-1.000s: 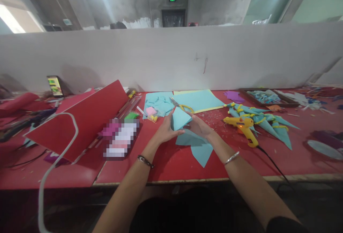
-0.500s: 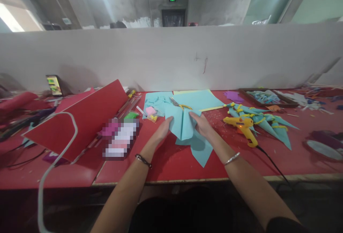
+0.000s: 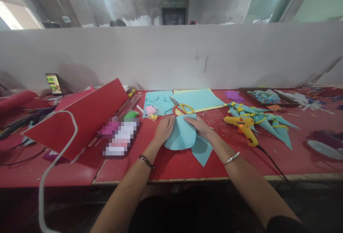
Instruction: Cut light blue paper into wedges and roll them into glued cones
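Observation:
A light-blue sheet of paper, rounded along its lower edge and bent down the middle, is held over the red table. My left hand grips its left edge, fingers closed. On the opposite side my right hand pinches the sheet near its top right. Beneath it, partly covered, lies another blue paper piece with a pointed tip. Just beyond the hands rest scissors with yellow-and-red handles, lying on larger blue sheets.
A yellow glue gun with its black cord lies right of my hands, beside blue paper cones with yellow trim. A propped red board and white cable stand left. A tray of scraps sits at the back right.
The sheet has been turned and lowered: its crease stood vertical before, and a rounded edge now faces me. The scissors' handles show more fully. Both hands have shifted slightly on the paper.

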Available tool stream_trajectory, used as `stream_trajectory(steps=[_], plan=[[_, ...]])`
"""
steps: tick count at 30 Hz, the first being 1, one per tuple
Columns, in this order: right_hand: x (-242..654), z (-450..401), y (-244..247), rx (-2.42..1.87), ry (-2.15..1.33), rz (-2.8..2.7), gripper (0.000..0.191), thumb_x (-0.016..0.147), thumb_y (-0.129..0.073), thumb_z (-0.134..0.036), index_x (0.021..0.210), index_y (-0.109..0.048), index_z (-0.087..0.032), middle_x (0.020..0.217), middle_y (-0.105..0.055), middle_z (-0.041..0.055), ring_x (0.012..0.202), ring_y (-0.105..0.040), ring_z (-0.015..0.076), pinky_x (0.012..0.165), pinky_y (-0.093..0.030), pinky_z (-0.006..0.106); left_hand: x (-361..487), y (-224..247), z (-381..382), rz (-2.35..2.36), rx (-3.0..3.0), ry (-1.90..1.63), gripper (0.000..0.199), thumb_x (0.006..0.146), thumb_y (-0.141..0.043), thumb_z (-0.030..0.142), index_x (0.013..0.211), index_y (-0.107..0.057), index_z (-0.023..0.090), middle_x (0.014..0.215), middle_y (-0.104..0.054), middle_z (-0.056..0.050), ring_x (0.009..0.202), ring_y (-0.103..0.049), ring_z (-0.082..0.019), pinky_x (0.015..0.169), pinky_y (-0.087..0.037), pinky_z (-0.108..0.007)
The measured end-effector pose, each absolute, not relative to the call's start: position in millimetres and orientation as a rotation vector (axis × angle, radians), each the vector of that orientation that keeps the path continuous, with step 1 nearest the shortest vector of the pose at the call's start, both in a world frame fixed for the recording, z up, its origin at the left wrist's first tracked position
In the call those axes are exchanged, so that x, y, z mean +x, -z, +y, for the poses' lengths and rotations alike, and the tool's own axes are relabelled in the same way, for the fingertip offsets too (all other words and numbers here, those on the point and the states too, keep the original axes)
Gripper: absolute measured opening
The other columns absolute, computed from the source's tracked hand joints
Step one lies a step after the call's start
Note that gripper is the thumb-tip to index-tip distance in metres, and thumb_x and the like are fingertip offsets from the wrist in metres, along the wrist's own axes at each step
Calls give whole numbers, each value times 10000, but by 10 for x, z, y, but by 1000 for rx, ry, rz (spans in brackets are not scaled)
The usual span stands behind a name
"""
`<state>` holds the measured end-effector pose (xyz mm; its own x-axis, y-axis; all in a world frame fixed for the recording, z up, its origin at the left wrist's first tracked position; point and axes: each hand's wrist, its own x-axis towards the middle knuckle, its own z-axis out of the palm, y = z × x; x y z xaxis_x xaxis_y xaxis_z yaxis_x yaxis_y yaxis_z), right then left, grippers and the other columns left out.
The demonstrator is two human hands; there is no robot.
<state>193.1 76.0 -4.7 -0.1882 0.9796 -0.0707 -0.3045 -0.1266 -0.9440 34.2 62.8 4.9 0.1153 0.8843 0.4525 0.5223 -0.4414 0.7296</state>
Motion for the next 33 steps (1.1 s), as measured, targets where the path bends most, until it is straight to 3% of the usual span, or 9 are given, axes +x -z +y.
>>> stream_trajectory(steps=[3, 8, 17, 33], plan=[[1931, 775, 50, -969, -1526, -1039, 224, 579, -730, -307, 748, -645, -188, 704, -693, 14, 615, -619, 148, 582, -505, 259, 340, -20, 649, 1406, 1928, -1249, 360, 826, -361, 372, 575, -510, 162, 544, -501, 12, 563, -474, -138, 529, -344, -241], [1961, 865, 106, -1025, -1446, -1023, 239, 633, -684, -395, 734, -628, -185, 652, -674, 11, 579, -609, 143, 557, -489, 254, 307, -25, 681, 1416, 1848, -1257, 371, 768, -423, 417, 493, -410, 168, 490, -381, 44, 508, -370, -101, 482, -265, -223], [2007, 955, 208, -1124, -1350, -1109, 313, 614, -685, -452, 762, -649, -178, 709, -683, 27, 621, -622, 162, 553, -480, 260, 303, -44, 673, 1396, 1807, -1271, 365, 747, -433, 443, 517, -442, 159, 503, -352, 44, 523, -342, -94, 487, -255, -216], [1995, 951, 201, -1106, -1184, -1262, 296, 594, -690, -462, 606, -632, -172, 521, -596, -19, 474, -504, 112, 471, -395, 230, 251, -62, 691, 1565, 1854, -1335, 334, 749, -430, 313, 457, -331, 183, 468, -300, 45, 505, -325, -102, 489, -220, -224]])
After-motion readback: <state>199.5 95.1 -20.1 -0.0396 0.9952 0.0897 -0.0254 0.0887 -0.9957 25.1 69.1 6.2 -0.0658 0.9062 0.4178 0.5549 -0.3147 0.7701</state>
